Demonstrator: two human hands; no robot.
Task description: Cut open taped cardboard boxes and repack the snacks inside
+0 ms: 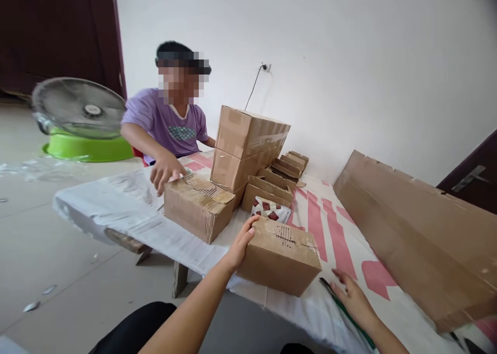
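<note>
Head view: your left hand [240, 242] rests against the left end of the near carton [279, 261], its fingers bent over the top corner. You cannot tell from this angle how firmly they press. The near carton sits at the front edge of the table, on a white and red cloth [318, 219], with its striped print facing up. Your right hand [355, 299] is just beside the carton's right end, fingers loosely spread and released from the carton. Next to it lies a long green item [347, 312] with a dark tip; contact between hand and item cannot be confirmed. Directly behind the near carton, note a red and white packet [271, 209], then a row of open cartons [267, 192]. To your left, a co-worker's hand [166, 173] is at the far left corner of a second carton [190, 206], beside a taller carton stack [233, 142].
</note>
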